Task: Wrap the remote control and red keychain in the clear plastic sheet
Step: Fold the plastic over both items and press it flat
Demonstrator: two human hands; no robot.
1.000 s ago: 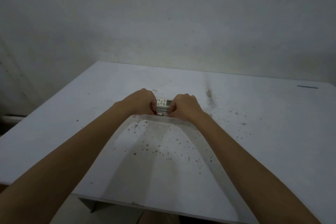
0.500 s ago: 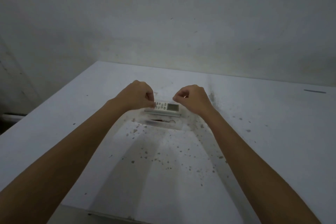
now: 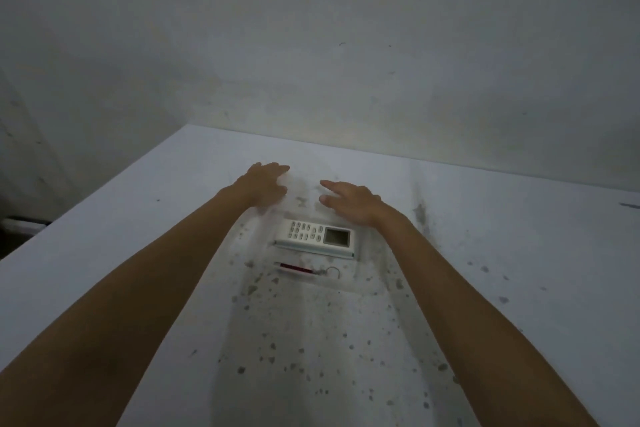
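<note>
A white remote control (image 3: 316,236) with grey buttons and a small screen lies crosswise on the table. Just in front of it lies the red keychain (image 3: 297,268), its metal ring pointing right. Both rest on the clear plastic sheet (image 3: 311,322), which is hard to make out; a faint folded edge shows just in front of the keychain. My left hand (image 3: 265,184) and my right hand (image 3: 351,199) reach past the remote, fingers spread, palms down on the sheet's far part. Neither hand holds anything that I can see.
The white table (image 3: 519,253) is speckled with dark stains and ends at a grey wall behind. A dark smear (image 3: 420,213) marks the surface right of my right hand. The table's left edge runs diagonally at the left.
My hands let go of the remote and keychain, opened, and moved away from me beyond the remote. The remote and keychain now lie uncovered by my hands.
</note>
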